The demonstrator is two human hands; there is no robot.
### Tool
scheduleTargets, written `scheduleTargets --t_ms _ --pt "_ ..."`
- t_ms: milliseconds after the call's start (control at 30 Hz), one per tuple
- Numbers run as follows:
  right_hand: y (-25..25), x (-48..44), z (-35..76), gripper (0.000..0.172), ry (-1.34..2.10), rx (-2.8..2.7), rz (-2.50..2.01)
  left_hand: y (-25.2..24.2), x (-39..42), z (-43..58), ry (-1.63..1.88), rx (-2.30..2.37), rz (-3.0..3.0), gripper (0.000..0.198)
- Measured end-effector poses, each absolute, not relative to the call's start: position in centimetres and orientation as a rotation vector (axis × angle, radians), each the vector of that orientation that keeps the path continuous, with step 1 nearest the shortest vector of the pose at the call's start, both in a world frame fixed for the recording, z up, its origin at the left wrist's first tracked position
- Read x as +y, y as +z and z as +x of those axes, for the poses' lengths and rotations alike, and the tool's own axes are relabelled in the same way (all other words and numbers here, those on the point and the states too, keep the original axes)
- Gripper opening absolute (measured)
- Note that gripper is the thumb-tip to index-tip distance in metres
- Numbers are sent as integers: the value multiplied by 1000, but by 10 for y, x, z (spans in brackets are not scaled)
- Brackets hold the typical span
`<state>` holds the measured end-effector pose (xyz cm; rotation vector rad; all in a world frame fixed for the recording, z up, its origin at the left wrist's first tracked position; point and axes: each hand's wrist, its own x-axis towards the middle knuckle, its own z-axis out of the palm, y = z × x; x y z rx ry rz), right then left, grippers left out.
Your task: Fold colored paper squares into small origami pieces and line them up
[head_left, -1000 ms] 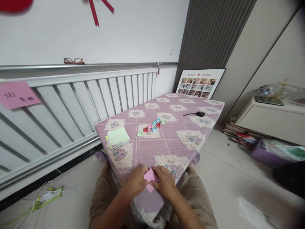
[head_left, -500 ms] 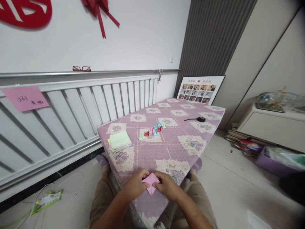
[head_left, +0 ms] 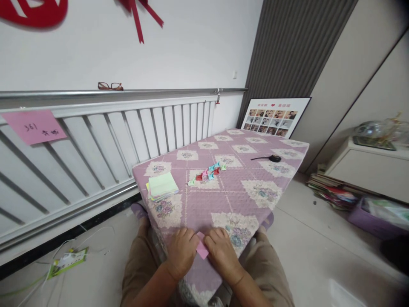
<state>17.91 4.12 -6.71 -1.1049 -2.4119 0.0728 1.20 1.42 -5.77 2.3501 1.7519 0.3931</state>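
Observation:
A folded piece of pink paper (head_left: 202, 249) lies near the front corner of the cloth-covered table (head_left: 198, 213). My left hand (head_left: 182, 249) has its curled fingers on the left edge of the paper. From the right side my right hand (head_left: 221, 251) grips it too, knuckles up and fingers bent. Only a narrow strip of the paper shows between the hands; the rest is covered by them. Further up the table, several small folded paper pieces (head_left: 211, 172) in red, blue, pink and green sit in a cluster. Left of them is a stack of paper squares (head_left: 162, 186), pale green on top.
A black object with a thin handle (head_left: 274, 158) lies at the table's far right. The radiator (head_left: 169, 128) runs along the left wall, with glasses (head_left: 110, 86) above it. A photo board (head_left: 271, 117) leans behind the table. On the floor are a power strip (head_left: 70, 261) and a purple bin (head_left: 367, 219).
The pink paper was a diamond held by its sides; now it shows as a narrower strip. Both hands have turned over it, knuckles up. The view has shifted slightly.

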Motion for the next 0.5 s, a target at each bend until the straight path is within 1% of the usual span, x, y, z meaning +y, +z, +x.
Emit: scheduleTargets --t_ms 133,233,400,500 --pt "-80 30 183 12 65 -2444 -1086 -71 -1 11 283 1729 2382 20" --pt "-83 24 187 12 156 -2458 -1112 -77 -10 8 248 1709 2348 17" --pt "-85 20 193 17 419 -2424 -1177 -83 -21 5 439 1774 2180 15" --pt "-84 19 195 10 465 -2357 -1242 -84 -23 5 545 1875 2037 15"
